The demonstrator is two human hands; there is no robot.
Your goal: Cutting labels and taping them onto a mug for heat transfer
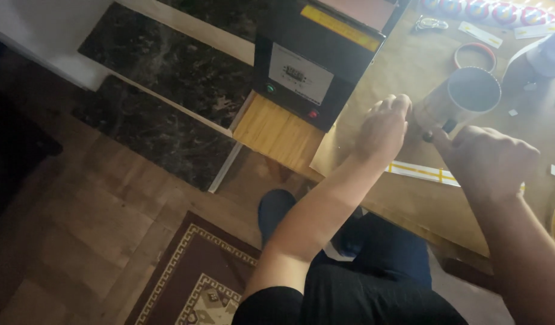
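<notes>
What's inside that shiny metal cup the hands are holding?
The metal cup lies tilted with its open mouth toward the camera. Inside shows only a dark, shadowed wall; nothing can be made out in it. The left hand and right hand cover its lower side.

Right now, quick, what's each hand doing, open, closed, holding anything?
Left hand: curled closed against the side of the metal mug.
Right hand: closed, thumb pressed at the mug's near side; full grip cannot be told.
</notes>
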